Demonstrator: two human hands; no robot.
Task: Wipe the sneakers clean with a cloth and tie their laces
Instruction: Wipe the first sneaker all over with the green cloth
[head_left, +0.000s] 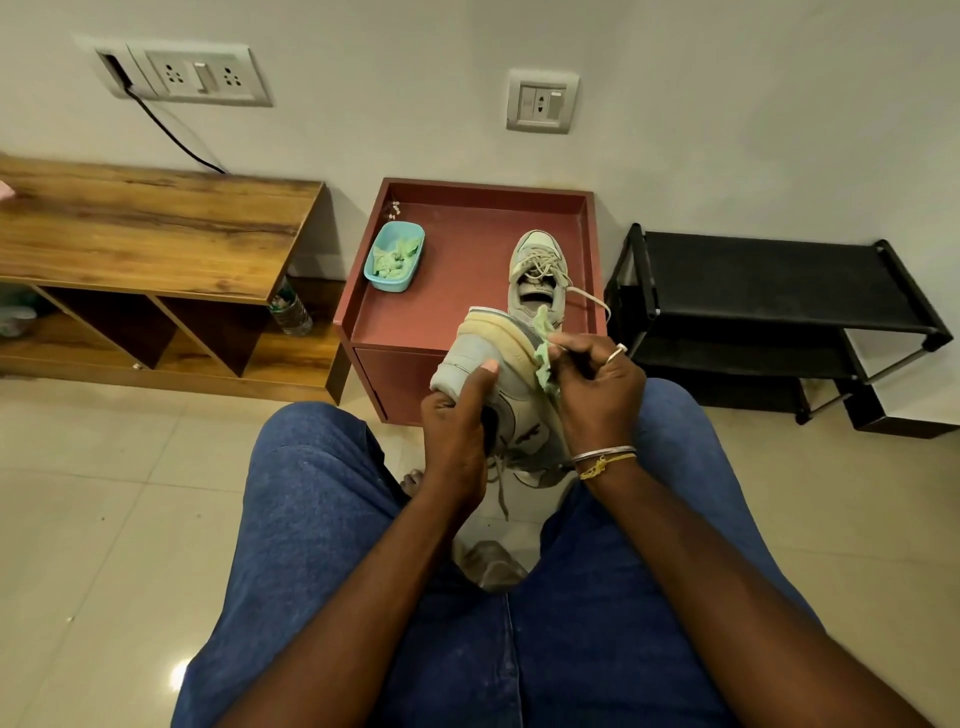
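I hold a grey-white sneaker (498, 358) tilted on its side above my lap, its sole turned up and away. My left hand (457, 431) grips its heel end, thumb on the sole. My right hand (597, 395) presses a pale green cloth (543, 353) against the sole's yellowed edge. Loose laces (501, 488) dangle below the shoe. The second sneaker (537, 270) stands upright on the red side table (457, 291), laces untied, one end trailing over the table's right rim.
A blue tub (395, 257) with green cloth pieces sits at the table's left. A wooden bench (145, 228) stands left with a water bottle (291, 312) beside it, a black shoe rack (769, 296) right. My knees in jeans fill the foreground.
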